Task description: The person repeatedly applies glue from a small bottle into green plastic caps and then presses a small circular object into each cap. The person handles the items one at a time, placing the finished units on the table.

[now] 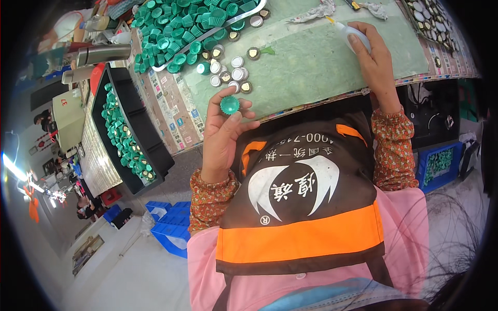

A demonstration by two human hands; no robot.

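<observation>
My left hand [219,136] pinches a small green fluted cup [230,105] by its rim, the hollow side showing, at the table's near edge. In my right hand [376,65] is a white squeeze bottle [344,33] with a yellow tip, held above the green table mat [306,67] and tilted with the tip to the upper left. Just beyond my left hand lie several small round fluted pieces [237,74], some white on top, others dark-rimmed with a cream centre. A heap of green fluted cups [181,23] fills a metal tray [220,30] at the far left.
A black bin [150,124] of green pieces stands left of the table. At the far right is a tray of white and dark pieces [430,26]. Crumpled white scraps [316,11] lie at the mat's far side. Blue crates [174,228] sit on the floor.
</observation>
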